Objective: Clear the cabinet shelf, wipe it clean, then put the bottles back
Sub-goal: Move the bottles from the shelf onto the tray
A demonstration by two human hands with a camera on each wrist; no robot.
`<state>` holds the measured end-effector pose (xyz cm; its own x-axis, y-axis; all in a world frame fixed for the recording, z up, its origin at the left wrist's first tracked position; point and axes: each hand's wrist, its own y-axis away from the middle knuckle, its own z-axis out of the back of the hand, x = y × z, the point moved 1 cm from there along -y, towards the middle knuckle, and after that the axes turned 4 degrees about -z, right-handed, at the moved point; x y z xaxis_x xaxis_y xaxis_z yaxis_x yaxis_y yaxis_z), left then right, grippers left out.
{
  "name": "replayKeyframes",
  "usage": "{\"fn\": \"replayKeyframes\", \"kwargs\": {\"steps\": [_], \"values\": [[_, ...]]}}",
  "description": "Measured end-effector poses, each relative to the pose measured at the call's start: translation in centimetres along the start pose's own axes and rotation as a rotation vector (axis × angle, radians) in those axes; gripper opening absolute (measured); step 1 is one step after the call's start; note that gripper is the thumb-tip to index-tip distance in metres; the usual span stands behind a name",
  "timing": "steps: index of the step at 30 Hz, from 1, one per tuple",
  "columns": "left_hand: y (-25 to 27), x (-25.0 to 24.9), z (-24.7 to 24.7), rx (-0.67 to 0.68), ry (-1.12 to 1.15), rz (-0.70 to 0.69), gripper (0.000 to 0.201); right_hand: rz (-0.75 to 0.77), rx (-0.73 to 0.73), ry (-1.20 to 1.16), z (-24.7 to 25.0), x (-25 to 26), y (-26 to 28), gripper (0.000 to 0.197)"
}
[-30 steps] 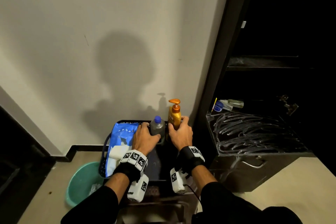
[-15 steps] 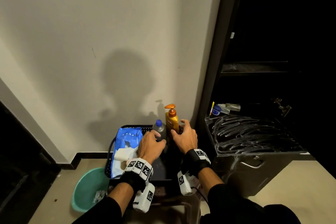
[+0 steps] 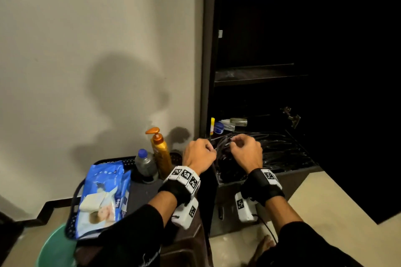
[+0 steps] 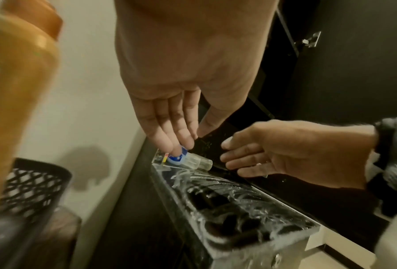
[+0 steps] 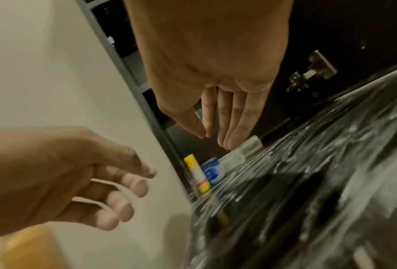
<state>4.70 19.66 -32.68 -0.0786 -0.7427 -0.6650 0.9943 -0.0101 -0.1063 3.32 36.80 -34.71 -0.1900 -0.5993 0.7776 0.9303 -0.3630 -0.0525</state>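
Observation:
An orange pump bottle (image 3: 160, 154) and a grey bottle with a blue cap (image 3: 145, 163) stand at the back of a black basket (image 3: 121, 161) by the wall. On the low cabinet shelf lie a yellow tube (image 3: 212, 125), a blue-lidded jar (image 3: 218, 127) and clear bottles (image 3: 238, 122). My left hand (image 3: 208, 150) and right hand (image 3: 236, 144) hover side by side over the plastic-wrapped drawer (image 3: 282, 154), a little short of those items. Both hold nothing. In the wrist views my left hand (image 4: 185, 140) and right hand (image 5: 213, 140) have their fingers stretched toward the jar (image 5: 212, 171).
A blue wipes pack (image 3: 104, 197) lies in the basket, and a green bucket (image 3: 54, 249) sits on the floor below it. A higher shelf (image 3: 256, 73) in the dark cabinet looks bare. A door hinge (image 3: 293, 116) sticks out on the right.
Both hands let go of the grey and orange bottles, which now stand in the basket, and moved right to the cabinet's low shelf.

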Motion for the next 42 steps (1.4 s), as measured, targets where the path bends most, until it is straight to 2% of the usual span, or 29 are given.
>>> {"fn": "replayKeyframes", "kwargs": {"steps": [3, 6, 10, 12, 14, 17, 22, 28, 33, 37, 39, 42], "values": [[-3.9, -2.0, -1.4, -0.082, -0.034, -0.003, 0.017, -0.018, -0.019, 0.089, 2.7, -2.2, -4.4, 0.020], [-7.0, -3.8, -3.0, -0.103, -0.182, -0.082, 0.026, 0.021, -0.006, 0.215, 4.0, -3.0, -8.7, 0.024], [-10.3, -6.6, -6.2, -0.008, -0.470, -0.330, 0.023, 0.174, 0.093, 0.412, 3.3, -1.9, -13.9, 0.032], [-11.5, -7.4, -7.5, 0.035, -0.614, -0.411, 0.025, 0.272, 0.168, 0.491, 2.3, -1.0, -15.8, 0.039], [-12.8, -7.9, -8.7, 0.078, -0.757, -0.423, 0.028, 0.347, 0.234, 0.572, 1.4, -0.6, -17.7, 0.045], [-14.3, -8.4, -9.8, 0.161, -0.938, -0.421, 0.020, 0.393, 0.304, 0.672, 0.3, -0.7, -19.3, 0.040], [-16.2, -9.1, -11.3, 0.242, -1.113, -0.462, 0.019, 0.447, 0.297, 0.711, -0.1, -1.6, -20.7, 0.029], [-16.8, -9.7, -12.6, 0.314, -1.178, -0.495, 0.025, 0.360, 0.297, 0.735, 1.8, -3.6, -21.2, 0.035], [-16.0, -11.1, -13.2, 0.256, -1.145, -0.611, 0.032, 0.234, 0.221, 0.662, 5.4, -6.8, -20.9, 0.039], [-14.3, -13.0, -12.5, 0.130, -0.991, -0.746, 0.042, 0.094, 0.107, 0.438, 8.6, -8.6, -18.8, 0.036], [-13.0, -13.4, -11.7, 0.046, -0.889, -0.800, 0.039, 0.013, 0.046, 0.281, 9.7, -9.3, -17.1, 0.037], [-10.3, -13.2, -10.2, -0.122, -0.678, -0.804, 0.035, -0.062, -0.062, 0.011, 10.7, -9.8, -14.1, 0.034]]}}
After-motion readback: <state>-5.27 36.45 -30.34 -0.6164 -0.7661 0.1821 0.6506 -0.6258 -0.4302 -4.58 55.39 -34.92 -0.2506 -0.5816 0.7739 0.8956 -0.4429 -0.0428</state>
